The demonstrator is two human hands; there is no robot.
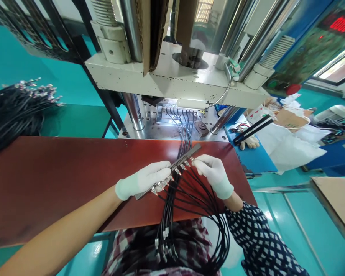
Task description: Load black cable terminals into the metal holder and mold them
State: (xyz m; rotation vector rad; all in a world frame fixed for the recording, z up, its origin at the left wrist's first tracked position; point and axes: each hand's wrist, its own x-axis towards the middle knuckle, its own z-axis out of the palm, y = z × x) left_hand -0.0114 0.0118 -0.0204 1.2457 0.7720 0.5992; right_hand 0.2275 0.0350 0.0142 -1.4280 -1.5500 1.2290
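— Item one, the largest: the press machine, grey-white plate on steel columns, overhanging the far edge of the red-brown worktable. Room to move?

— Plenty to the left, where the board lies bare out to its near edge; the right edge sits just beside the hands. A second set of black cables runs from the die under the plate toward them.

— Item two, the hands?

— Both in white gloves. Left hand is curled over the lower end of a slim metal bar, fingers closed on it. Right hand pinches the upper end near the metal terminals.

— And the wires?

— Black wire bundle fans from the bar, loops off the near table edge onto the person's lap.

— Surroundings?

— Teal floor; heap of black leads far left; blue bench right, with a white bag
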